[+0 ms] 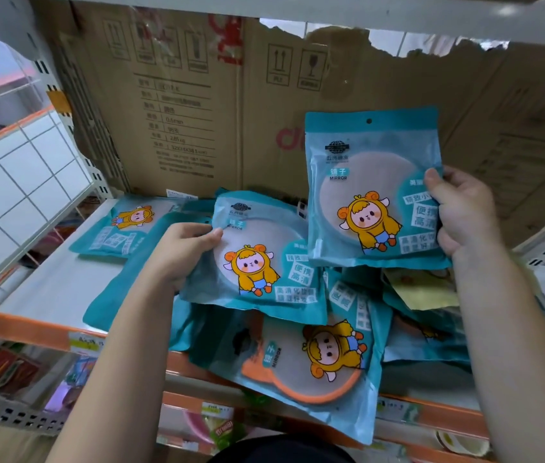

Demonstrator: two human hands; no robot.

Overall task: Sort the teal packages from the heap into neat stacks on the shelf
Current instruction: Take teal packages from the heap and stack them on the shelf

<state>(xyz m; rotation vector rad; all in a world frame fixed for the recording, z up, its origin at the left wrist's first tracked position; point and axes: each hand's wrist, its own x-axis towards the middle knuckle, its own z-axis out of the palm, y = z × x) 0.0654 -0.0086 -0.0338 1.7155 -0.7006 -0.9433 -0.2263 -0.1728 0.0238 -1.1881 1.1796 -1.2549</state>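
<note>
My right hand (461, 212) grips an upright teal mirror package (369, 192) by its right edge, lifted above the heap. A second teal package (257, 259), tilted, is pinched at its left edge by my left hand (180, 252). Below them the heap (358, 332) of teal packages spreads over the right half of the shelf (47, 289); one package with an orange-rimmed mirror (304, 365) hangs over the front edge. A teal package (124, 228) lies flat at the back left of the shelf, and another one (120, 295) lies face down beside my left forearm.
Flattened cardboard (231, 111) lines the back of the shelf. A white wire grid panel (13, 182) stands at the left end. An orange price strip (30, 329) runs along the front edge. Lower shelves hold other goods. A yellowish packet (424, 289) sits in the heap at right.
</note>
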